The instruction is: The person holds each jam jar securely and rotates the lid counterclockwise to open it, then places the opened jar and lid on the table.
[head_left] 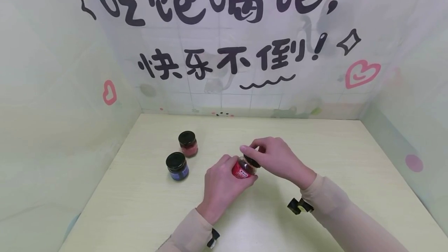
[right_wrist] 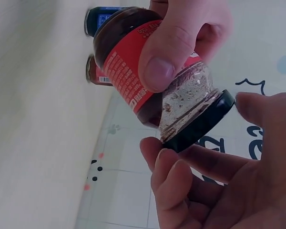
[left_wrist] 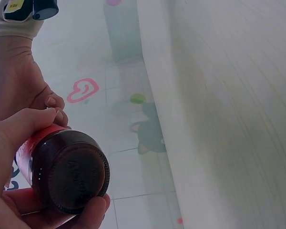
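Observation:
A glass jar with a red label and dark contents is held tilted above the table. My left hand grips it round the label, and in the left wrist view the dark glass base faces that camera. Fingers and thumb of my right hand pinch the rim of its black lid. The lid sits on the jar's mouth. Through the clear glass neck, dark residue shows on the inside.
Left of my hands, two more black-lidded jars stand on the pale wooden table: one with a blue label, one reddish behind it. A printed cloth backdrop rises along the table's back edge and both sides.

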A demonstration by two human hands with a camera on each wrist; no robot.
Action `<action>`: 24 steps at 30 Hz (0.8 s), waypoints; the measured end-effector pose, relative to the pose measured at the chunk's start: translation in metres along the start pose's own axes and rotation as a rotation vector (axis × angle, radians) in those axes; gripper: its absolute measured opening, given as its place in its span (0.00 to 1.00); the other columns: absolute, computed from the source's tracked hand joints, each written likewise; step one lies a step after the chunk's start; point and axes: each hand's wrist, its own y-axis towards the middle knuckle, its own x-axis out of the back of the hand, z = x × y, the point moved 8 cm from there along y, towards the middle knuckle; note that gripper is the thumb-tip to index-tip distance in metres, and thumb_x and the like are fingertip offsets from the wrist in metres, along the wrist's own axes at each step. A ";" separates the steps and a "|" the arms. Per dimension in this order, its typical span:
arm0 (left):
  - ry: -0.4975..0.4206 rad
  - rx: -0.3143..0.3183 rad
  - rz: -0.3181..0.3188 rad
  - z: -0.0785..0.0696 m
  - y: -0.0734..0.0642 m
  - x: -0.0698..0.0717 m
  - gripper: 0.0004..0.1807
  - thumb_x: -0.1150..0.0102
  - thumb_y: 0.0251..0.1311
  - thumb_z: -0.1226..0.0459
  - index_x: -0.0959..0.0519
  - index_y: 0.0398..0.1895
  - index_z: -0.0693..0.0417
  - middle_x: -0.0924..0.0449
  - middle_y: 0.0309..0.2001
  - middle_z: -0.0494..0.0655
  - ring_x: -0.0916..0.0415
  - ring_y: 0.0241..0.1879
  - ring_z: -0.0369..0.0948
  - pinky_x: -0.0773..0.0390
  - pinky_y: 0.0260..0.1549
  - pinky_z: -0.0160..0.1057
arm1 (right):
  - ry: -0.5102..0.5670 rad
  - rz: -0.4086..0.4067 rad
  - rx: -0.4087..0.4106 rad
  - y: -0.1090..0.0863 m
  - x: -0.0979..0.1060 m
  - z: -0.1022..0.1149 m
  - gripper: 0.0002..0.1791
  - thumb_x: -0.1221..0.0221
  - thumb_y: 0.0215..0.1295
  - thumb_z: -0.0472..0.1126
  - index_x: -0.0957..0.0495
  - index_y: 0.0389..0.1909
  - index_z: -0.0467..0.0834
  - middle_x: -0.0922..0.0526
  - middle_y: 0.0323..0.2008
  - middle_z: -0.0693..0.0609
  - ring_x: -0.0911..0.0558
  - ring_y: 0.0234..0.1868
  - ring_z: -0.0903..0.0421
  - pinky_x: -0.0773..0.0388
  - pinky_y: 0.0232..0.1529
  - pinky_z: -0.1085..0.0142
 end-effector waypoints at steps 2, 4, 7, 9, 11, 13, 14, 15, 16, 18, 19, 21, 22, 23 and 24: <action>0.007 -0.008 -0.001 -0.002 0.000 0.000 0.22 0.22 0.42 0.44 0.18 0.32 0.47 0.25 0.28 0.37 0.26 0.22 0.34 0.26 0.21 0.33 | -0.008 0.005 -0.006 0.000 0.000 0.000 0.20 0.41 0.64 0.69 0.16 0.30 0.58 0.19 0.19 0.56 0.22 0.22 0.55 0.26 0.24 0.58; 0.015 -0.010 -0.002 -0.003 0.001 0.000 0.23 0.21 0.42 0.44 0.17 0.33 0.48 0.25 0.28 0.38 0.26 0.22 0.35 0.25 0.21 0.34 | -0.014 0.016 -0.006 0.001 0.000 0.000 0.18 0.39 0.63 0.67 0.16 0.30 0.58 0.19 0.19 0.57 0.22 0.21 0.55 0.26 0.23 0.59; 0.026 -0.003 0.001 -0.003 0.000 -0.001 0.24 0.21 0.41 0.44 0.17 0.34 0.48 0.25 0.29 0.38 0.26 0.22 0.35 0.25 0.21 0.35 | -0.001 0.043 -0.003 0.001 0.000 -0.001 0.17 0.37 0.62 0.66 0.16 0.31 0.57 0.19 0.19 0.57 0.21 0.21 0.55 0.24 0.24 0.59; 0.028 0.006 0.005 -0.003 0.000 -0.002 0.24 0.21 0.41 0.44 0.16 0.36 0.48 0.25 0.30 0.38 0.25 0.23 0.36 0.24 0.22 0.36 | 0.030 0.066 -0.004 0.001 -0.001 -0.001 0.16 0.36 0.62 0.64 0.16 0.32 0.56 0.18 0.20 0.56 0.19 0.22 0.53 0.21 0.26 0.57; 0.027 0.012 0.010 -0.003 -0.001 -0.003 0.25 0.21 0.41 0.44 0.16 0.37 0.49 0.24 0.31 0.39 0.24 0.24 0.36 0.22 0.24 0.37 | 0.061 0.085 -0.004 0.001 -0.001 -0.002 0.16 0.35 0.62 0.63 0.16 0.33 0.55 0.17 0.21 0.55 0.18 0.24 0.52 0.19 0.27 0.57; 0.025 0.015 0.010 -0.003 -0.001 -0.003 0.25 0.21 0.41 0.44 0.16 0.38 0.49 0.24 0.31 0.39 0.23 0.25 0.36 0.22 0.24 0.37 | 0.085 0.098 -0.001 0.002 -0.001 -0.003 0.16 0.34 0.62 0.62 0.15 0.34 0.54 0.16 0.22 0.55 0.17 0.25 0.50 0.17 0.28 0.57; 0.022 0.016 0.010 -0.003 -0.001 -0.004 0.25 0.21 0.41 0.44 0.16 0.38 0.49 0.24 0.32 0.39 0.23 0.25 0.36 0.21 0.25 0.37 | 0.089 0.101 0.001 0.002 -0.001 -0.003 0.16 0.34 0.61 0.62 0.15 0.34 0.54 0.16 0.22 0.55 0.17 0.25 0.51 0.17 0.28 0.57; 0.019 0.016 0.009 -0.003 -0.001 -0.004 0.25 0.21 0.41 0.45 0.16 0.38 0.49 0.23 0.32 0.39 0.23 0.26 0.37 0.21 0.25 0.38 | 0.092 0.103 0.002 0.002 -0.001 -0.004 0.15 0.34 0.61 0.62 0.15 0.34 0.54 0.16 0.23 0.55 0.17 0.25 0.51 0.17 0.28 0.58; 0.018 0.016 0.010 -0.003 -0.001 -0.005 0.25 0.21 0.41 0.45 0.16 0.37 0.49 0.24 0.32 0.39 0.22 0.26 0.36 0.21 0.25 0.38 | 0.094 0.105 0.004 0.002 -0.001 -0.004 0.15 0.34 0.61 0.61 0.15 0.35 0.54 0.16 0.23 0.55 0.17 0.25 0.51 0.17 0.28 0.59; 0.017 0.018 0.011 -0.003 0.000 -0.005 0.25 0.21 0.41 0.45 0.17 0.37 0.49 0.24 0.32 0.39 0.23 0.26 0.36 0.21 0.25 0.38 | 0.095 0.107 0.004 0.002 0.000 -0.005 0.15 0.33 0.61 0.61 0.15 0.35 0.55 0.16 0.23 0.55 0.17 0.25 0.53 0.18 0.29 0.59; 0.016 0.019 0.013 -0.003 0.000 -0.006 0.24 0.21 0.41 0.45 0.17 0.37 0.49 0.24 0.32 0.39 0.23 0.26 0.36 0.21 0.25 0.38 | 0.094 0.109 0.004 0.002 0.000 -0.005 0.14 0.33 0.60 0.61 0.15 0.35 0.55 0.16 0.23 0.55 0.17 0.25 0.54 0.18 0.28 0.59; 0.009 0.025 0.019 -0.003 0.000 -0.007 0.24 0.21 0.41 0.46 0.17 0.37 0.49 0.24 0.32 0.39 0.23 0.26 0.36 0.21 0.25 0.38 | 0.097 0.111 0.002 0.002 0.001 -0.005 0.14 0.33 0.60 0.60 0.15 0.36 0.56 0.16 0.24 0.56 0.16 0.26 0.53 0.19 0.29 0.58; 0.007 0.029 0.022 -0.002 0.000 -0.007 0.24 0.21 0.41 0.46 0.17 0.37 0.49 0.24 0.32 0.39 0.23 0.26 0.36 0.21 0.25 0.38 | 0.097 0.111 0.003 0.001 0.001 -0.005 0.14 0.33 0.60 0.60 0.16 0.36 0.56 0.15 0.25 0.56 0.16 0.26 0.54 0.19 0.29 0.58; 0.003 0.035 0.026 -0.002 0.000 -0.008 0.24 0.21 0.41 0.46 0.17 0.37 0.49 0.24 0.32 0.39 0.23 0.26 0.36 0.21 0.26 0.39 | 0.099 0.111 0.003 0.001 0.002 -0.005 0.14 0.32 0.60 0.60 0.16 0.37 0.56 0.15 0.26 0.56 0.16 0.27 0.53 0.20 0.29 0.58; -0.004 0.043 0.031 -0.001 0.000 -0.008 0.25 0.21 0.41 0.47 0.18 0.38 0.49 0.24 0.32 0.39 0.22 0.27 0.36 0.21 0.26 0.39 | 0.100 0.109 0.006 0.000 0.002 -0.005 0.14 0.32 0.60 0.60 0.16 0.37 0.56 0.15 0.27 0.57 0.16 0.28 0.53 0.20 0.30 0.58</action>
